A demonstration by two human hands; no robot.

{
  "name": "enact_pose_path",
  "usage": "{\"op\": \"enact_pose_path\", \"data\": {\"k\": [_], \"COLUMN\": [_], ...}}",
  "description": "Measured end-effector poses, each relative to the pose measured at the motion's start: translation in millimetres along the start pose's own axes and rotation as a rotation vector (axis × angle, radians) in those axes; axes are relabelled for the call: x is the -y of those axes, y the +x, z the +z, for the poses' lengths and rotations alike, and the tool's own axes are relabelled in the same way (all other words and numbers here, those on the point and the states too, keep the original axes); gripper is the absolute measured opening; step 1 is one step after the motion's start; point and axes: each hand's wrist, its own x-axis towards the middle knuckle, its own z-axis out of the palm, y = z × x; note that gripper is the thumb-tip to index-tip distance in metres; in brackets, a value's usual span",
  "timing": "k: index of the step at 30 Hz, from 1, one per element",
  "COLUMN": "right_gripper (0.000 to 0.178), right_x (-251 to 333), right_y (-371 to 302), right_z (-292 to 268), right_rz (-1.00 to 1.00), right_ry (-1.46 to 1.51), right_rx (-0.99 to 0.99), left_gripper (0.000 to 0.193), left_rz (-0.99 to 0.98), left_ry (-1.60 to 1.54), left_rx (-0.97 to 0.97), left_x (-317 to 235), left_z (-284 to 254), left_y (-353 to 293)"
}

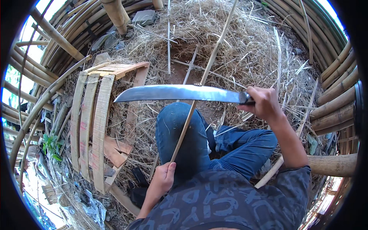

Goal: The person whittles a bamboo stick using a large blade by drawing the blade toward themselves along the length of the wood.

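Observation:
My right hand [265, 104] is wrapped round the dark handle of a machete [172, 93]. Its long, broad blade points left, edge-to-edge across a thin bamboo pole [215, 53], and covers a short stretch of it. Low and left of centre, my left hand [162, 178] grips the near end of that pole, thumb laid along it. From there the pole slants up over my bent knee [174, 122] in blue jeans and on past the far side of the view. Whether the blade touches the pole or hovers just above it, I cannot tell.
A slatted wooden crate [100, 138] lies on its side at the left. Dry straw [245, 50] and thin split strips cover the ground. Stacked bamboo poles [335, 111] curve round both sides. A thick bamboo post [114, 15] stands at the far left, near a grey stone [144, 17].

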Motion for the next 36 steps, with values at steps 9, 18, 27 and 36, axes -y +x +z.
{"op": "enact_pose_path", "data": {"k": [9,18,27,36], "right_gripper": [0.052,0.051,0.051,0.053], "right_x": [22.3,28.8,-3.9,-26.6], "right_y": [37.5,35.7,34.6,51.1], "right_z": [17.6,3.8,21.5,19.8], "right_rz": [-0.163,-0.096,-0.083,-0.128], "right_ry": [0.028,0.046,0.013,-0.034], "right_rx": [0.056,0.031,-0.006,-0.066], "left_gripper": [0.037,0.038,0.037,0.036], "left_rz": [0.048,0.085,0.083,0.039], "left_ry": [0.098,0.086,0.043,0.074], "left_rx": [-0.056,-0.069,-0.074,-0.064], "left_x": [-5.3,-2.7,-8.4,-11.6], "left_z": [3.4,5.6,7.9,4.2], "left_y": [0.3,3.7,9.4,2.5]}}
